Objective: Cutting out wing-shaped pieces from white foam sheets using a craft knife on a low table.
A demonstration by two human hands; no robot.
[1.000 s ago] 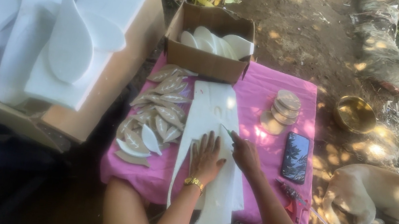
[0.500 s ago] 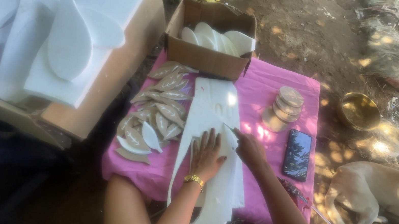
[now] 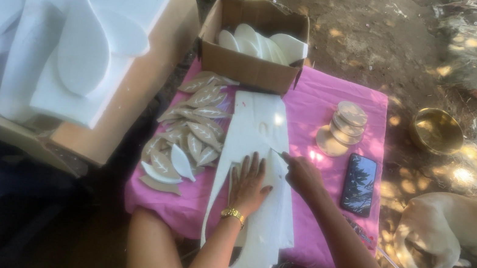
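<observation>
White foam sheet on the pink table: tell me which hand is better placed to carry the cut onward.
Right hand, probably: it grips a thin blade-like tool whose tip rests on the white foam sheet. The left hand lies flat, fingers spread, pinning the sheet down.

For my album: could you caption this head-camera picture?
Left hand presses a white foam sheet flat on a pink cloth while the right hand works a thin tool along it, leaf cutouts beside.

matt white foam sheet (image 3: 258,173), pink cloth (image 3: 341,98)
</observation>
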